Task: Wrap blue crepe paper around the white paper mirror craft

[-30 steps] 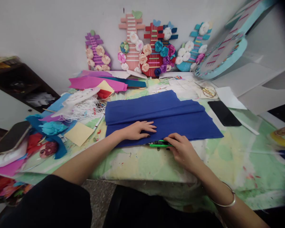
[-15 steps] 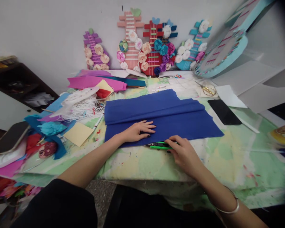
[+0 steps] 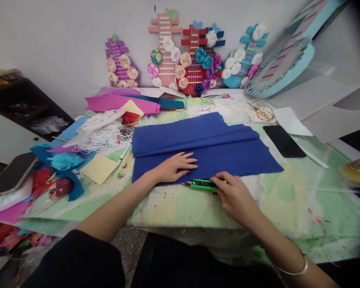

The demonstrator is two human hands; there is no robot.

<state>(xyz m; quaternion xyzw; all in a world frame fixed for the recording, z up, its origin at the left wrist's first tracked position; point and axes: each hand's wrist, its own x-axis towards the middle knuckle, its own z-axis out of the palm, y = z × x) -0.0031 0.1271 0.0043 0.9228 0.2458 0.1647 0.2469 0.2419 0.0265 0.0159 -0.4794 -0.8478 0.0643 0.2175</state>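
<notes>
A sheet of dark blue crepe-like material lies on the table, with a raised fold running across it. My left hand rests flat on its near part, fingers spread. My right hand grips a green and black utility knife at the sheet's near edge. The knife lies almost level, its tip pointing left, just below my left fingertips. Whether the blade is inside the fold or only beside the edge, I cannot tell.
A black phone and gold-handled scissors lie to the right. On the left are white cord, a yellow paper square and coloured scraps. Several flower-decorated instrument shapes lean against the wall. The patterned tablecloth covers the table.
My right hand and the knife have shifted very slightly to the right. My left hand stays in place on the blue sheet, which looks unchanged.
</notes>
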